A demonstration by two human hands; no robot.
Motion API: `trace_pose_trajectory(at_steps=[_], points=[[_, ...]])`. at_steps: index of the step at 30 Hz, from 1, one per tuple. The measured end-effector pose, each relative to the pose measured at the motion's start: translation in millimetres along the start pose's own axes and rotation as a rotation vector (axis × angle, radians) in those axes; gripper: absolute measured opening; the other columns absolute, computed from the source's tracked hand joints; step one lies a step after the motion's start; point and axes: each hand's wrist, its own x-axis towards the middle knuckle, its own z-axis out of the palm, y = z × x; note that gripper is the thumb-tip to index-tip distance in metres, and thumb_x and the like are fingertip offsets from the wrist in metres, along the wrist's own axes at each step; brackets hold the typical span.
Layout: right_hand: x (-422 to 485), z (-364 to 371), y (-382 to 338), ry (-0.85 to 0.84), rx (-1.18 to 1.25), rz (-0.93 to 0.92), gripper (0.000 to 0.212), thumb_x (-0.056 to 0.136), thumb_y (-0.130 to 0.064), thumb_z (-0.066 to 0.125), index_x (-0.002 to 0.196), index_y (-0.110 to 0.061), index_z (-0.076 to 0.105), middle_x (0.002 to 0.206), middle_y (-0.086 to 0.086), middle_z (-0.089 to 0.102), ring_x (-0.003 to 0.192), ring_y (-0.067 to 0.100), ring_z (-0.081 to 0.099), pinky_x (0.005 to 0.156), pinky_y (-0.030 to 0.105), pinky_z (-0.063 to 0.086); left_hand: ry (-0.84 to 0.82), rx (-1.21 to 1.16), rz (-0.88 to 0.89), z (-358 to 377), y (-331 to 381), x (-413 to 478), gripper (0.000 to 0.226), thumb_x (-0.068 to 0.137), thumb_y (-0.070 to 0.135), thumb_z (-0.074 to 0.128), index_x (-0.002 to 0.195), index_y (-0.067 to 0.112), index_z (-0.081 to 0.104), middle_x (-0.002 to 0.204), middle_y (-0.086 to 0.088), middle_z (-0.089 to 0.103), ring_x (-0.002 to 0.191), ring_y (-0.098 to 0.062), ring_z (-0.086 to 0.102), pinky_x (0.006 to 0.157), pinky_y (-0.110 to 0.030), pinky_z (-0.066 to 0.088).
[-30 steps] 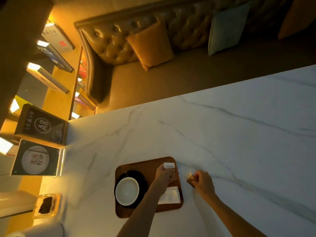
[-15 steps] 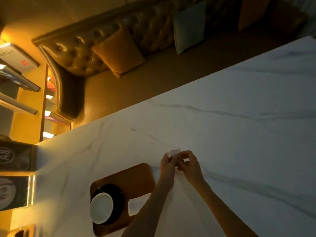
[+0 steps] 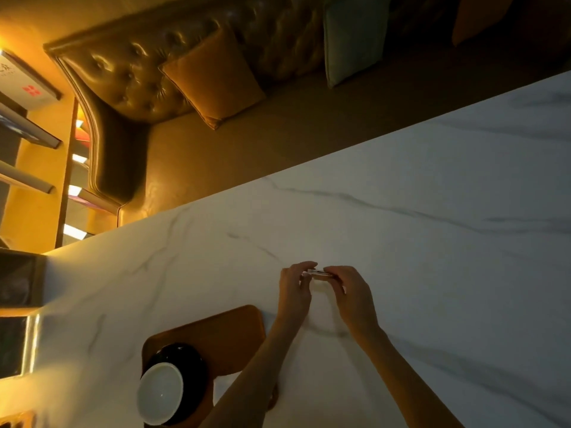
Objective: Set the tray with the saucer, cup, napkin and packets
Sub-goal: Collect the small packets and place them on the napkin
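A brown wooden tray [image 3: 228, 335] lies on the white marble table [image 3: 432, 242] at the bottom centre. On its left part a white cup [image 3: 160, 393] stands on a black saucer [image 3: 194, 366]. A white napkin [image 3: 224, 389] shows on the tray, mostly hidden by my left forearm. Beyond the tray's far right corner, my left hand [image 3: 293, 291] and my right hand [image 3: 352, 296] meet above the table. Together they pinch small packets [image 3: 318, 273] between their fingertips.
Dark sign stands [image 3: 18, 282] sit at the table's left end. A tufted leather sofa [image 3: 123, 88] with an orange cushion [image 3: 213, 78] and a pale cushion [image 3: 352, 38] runs along the far side. Lit shelves [image 3: 31, 134] are at the left.
My left hand left the tray with its white packet and moved right. My right hand brought its packet over. Both hands now hold the packets together off the tray.
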Motion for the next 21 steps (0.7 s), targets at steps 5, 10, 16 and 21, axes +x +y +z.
trace_pose_trajectory(at_steps=[5, 10, 16, 21], points=[[10, 21, 32, -0.039, -0.044, -0.020, 0.028, 0.093, -0.009, 0.056, 0.120, -0.005, 0.063, 0.119, 0.012, 0.065, 0.111, 0.026, 0.060, 0.100, 0.040, 0.050, -0.096, 0.084, 0.011, 15, -18, 18, 0.028, 0.096, 0.003, 0.049, 0.120, 0.008, 0.063, 0.121, -0.010, 0.065, 0.113, -0.022, 0.056, 0.099, -0.026, 0.042], [10, 29, 58, -0.121, -0.045, -0.048, 0.035, 0.095, -0.021, 0.054, 0.128, -0.010, 0.058, 0.130, 0.007, 0.061, 0.121, 0.017, 0.053, 0.105, 0.029, 0.044, -0.133, 0.092, 0.024, 22, -34, 23, 0.026, 0.095, 0.006, 0.054, 0.120, 0.005, 0.065, 0.120, -0.010, 0.066, 0.108, -0.020, 0.062, 0.096, -0.022, 0.046], [18, 32, 68, -0.057, 0.124, 0.116, 0.031, 0.094, -0.022, 0.059, 0.124, -0.017, 0.062, 0.122, -0.001, 0.066, 0.112, 0.007, 0.058, 0.099, 0.024, 0.048, -0.107, 0.079, 0.029, 23, -34, 26, 0.025, 0.094, 0.004, 0.055, 0.114, 0.007, 0.069, 0.114, -0.008, 0.070, 0.104, -0.017, 0.064, 0.093, -0.018, 0.045], [25, 36, 66, -0.005, 0.214, 0.216, 0.022, 0.090, -0.025, 0.065, 0.112, -0.024, 0.068, 0.106, -0.010, 0.068, 0.099, 0.007, 0.065, 0.090, 0.031, 0.056, -0.069, 0.019, -0.051, 23, -33, 28, 0.023, 0.093, 0.005, 0.057, 0.111, 0.011, 0.070, 0.111, -0.006, 0.072, 0.100, -0.018, 0.065, 0.090, -0.028, 0.051]])
